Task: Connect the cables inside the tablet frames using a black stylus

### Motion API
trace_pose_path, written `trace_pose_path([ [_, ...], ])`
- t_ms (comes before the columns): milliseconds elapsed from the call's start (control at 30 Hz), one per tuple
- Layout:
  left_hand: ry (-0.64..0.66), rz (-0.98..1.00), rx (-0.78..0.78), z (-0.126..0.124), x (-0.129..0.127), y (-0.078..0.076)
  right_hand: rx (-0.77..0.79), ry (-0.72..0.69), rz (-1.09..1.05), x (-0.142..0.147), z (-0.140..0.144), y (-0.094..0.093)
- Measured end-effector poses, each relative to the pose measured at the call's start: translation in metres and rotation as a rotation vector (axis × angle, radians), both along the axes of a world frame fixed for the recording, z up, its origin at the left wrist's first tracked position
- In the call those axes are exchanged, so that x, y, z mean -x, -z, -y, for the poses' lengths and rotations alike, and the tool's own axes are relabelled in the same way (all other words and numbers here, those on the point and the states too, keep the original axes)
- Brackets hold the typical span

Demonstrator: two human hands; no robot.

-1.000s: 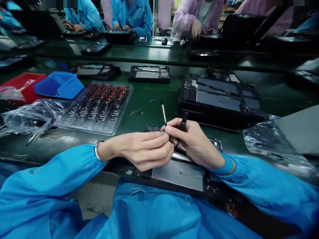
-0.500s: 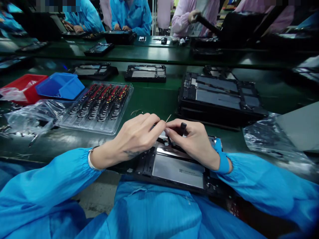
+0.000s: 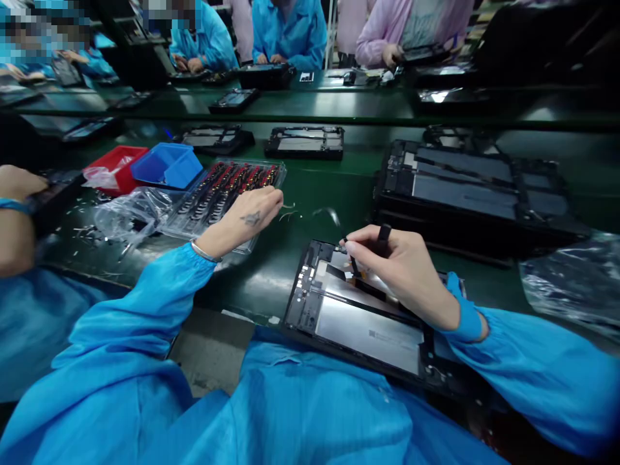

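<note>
My right hand (image 3: 407, 271) pinches a slim black strip (image 3: 352, 258) over an opened tablet (image 3: 368, 329), which lies tilted at the table's front edge. A square black end (image 3: 384, 234) sticks up between its fingers; whether it belongs to the same piece I cannot tell. My left hand (image 3: 249, 216) is over the right edge of a clear plastic tray (image 3: 186, 226) of small red and black parts. Its fingers are curled together, with the tips hidden. A blurred, pale curved sliver (image 3: 332, 214) is between the hands, apart from both.
A stack of opened tablets (image 3: 460, 194) stands at the right, beside a clear plastic bag (image 3: 571, 278). Red (image 3: 113, 169) and blue bins (image 3: 167, 166) and crumpled plastic (image 3: 138, 210) are at the left. A co-worker's hand (image 3: 19, 184) is at the far left; other people sit across.
My left hand has left my right hand and moved left to the tray. My right hand stays over the tablet with the black strip. The view has turned left.
</note>
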State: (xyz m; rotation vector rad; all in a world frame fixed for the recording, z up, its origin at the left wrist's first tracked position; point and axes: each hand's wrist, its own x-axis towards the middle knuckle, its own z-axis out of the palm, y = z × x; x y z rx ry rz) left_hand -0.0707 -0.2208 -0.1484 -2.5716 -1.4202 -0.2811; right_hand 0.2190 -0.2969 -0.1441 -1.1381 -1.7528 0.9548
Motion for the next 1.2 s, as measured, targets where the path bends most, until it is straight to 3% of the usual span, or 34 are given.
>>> trace_pose_path([
  [133, 0.066, 0.016, 0.08, 0.002, 0.003, 0.005, 0.079, 0.009, -0.066, 0.002, -0.001, -0.001],
  [233, 0.117, 0.291, 0.077, 0.016, -0.022, 0.003, 0.138, 0.007, -0.155, 0.004, 0.0, 0.001],
  [300, 0.177, 0.607, 0.248, 0.027, -0.047, 0.001, 0.168, -0.005, -0.216, 0.006, 0.001, 0.004],
  [367, 0.233, 0.908, 0.532, 0.038, -0.072, -0.002, 0.18, -0.024, -0.248, 0.007, 0.003, 0.008],
  [467, 0.235, 1.132, 0.723, 0.045, -0.093, -0.012, 0.126, -0.011, -0.21, 0.005, 0.003, 0.01],
  [533, 0.238, 1.093, 0.683, 0.044, -0.096, -0.023, 0.034, 0.019, -0.157, 0.002, 0.002, 0.006],
  [633, 0.283, 0.825, 0.673, 0.039, -0.093, -0.04, -0.094, 0.023, -0.119, -0.002, -0.001, -0.002],
  [767, 0.358, 0.475, 0.692, 0.034, -0.091, -0.046, -0.181, -0.021, -0.051, -0.006, -0.004, -0.007],
  [933, 0.466, 0.336, 0.512, 0.036, -0.088, -0.043, -0.218, 0.02, -0.063, -0.006, -0.002, -0.006],
  [1100, 0.501, 0.4, -0.227, 0.051, -0.093, -0.042, -0.13, 0.021, -0.19, -0.005, 0.001, -0.014],
  [1200, 0.505, 0.274, -0.516, 0.058, -0.1, -0.041, -0.123, 0.021, -0.237, -0.004, 0.005, -0.018],
])
